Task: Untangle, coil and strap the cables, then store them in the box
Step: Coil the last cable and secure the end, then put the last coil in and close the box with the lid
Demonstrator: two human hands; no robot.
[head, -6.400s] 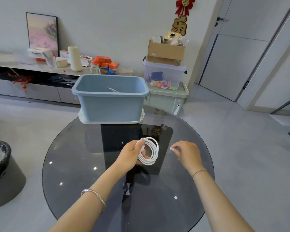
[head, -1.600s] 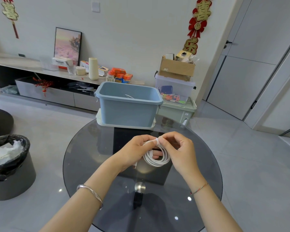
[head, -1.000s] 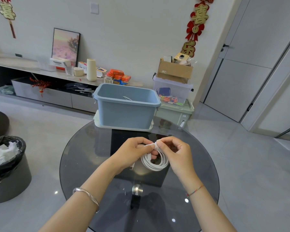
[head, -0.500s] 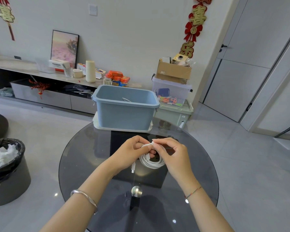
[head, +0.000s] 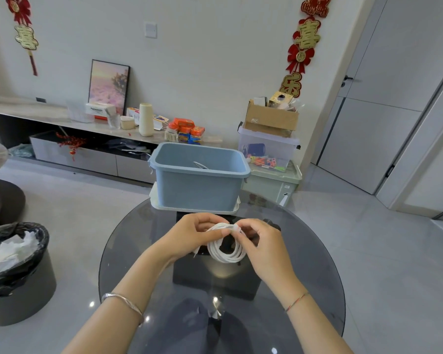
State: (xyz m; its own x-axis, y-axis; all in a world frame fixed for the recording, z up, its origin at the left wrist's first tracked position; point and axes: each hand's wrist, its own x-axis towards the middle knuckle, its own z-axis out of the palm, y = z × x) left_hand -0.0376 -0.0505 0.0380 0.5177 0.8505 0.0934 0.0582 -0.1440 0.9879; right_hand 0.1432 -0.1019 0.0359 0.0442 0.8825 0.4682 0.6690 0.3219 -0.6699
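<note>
Over the round smoked-glass table, the left hand curls its fingers round the coiled white cable at the top, the right hand has its fingers pinching the small white strap there, the coil hanging between them, blue plastic box dead ahead beyond the knuckles.

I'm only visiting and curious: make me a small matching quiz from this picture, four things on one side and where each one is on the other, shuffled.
Things:
1. white cable coil
2. blue box
3. cardboard box
4. black bin

Places:
A. on the floor, left of the glass table
B. on top of a clear tub
C. held between the left hand and right hand
D. at the glass table's far edge

Pairs: 1-C, 2-D, 3-B, 4-A.
</note>
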